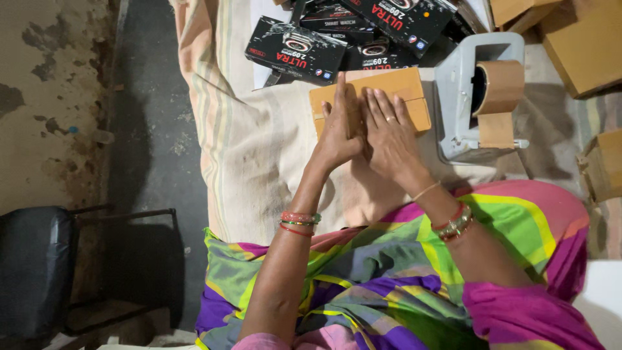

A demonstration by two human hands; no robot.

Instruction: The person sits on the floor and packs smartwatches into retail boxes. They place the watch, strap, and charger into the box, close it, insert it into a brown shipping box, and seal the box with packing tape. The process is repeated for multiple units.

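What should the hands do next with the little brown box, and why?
Probably reach for the tape dispenser. Both hands, left hand and right hand, press flat on the brown box, whose flaps look folded shut with no tape showing on them. The dispenser sits just right of the box, with a strip of brown tape hanging ready, so sealing the box seems the likely next small move.

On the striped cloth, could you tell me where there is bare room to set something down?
Bare striped cloth lies left of the left hand. Crowded: black boxes beyond, tape dispenser right of the right hand on the brown box.
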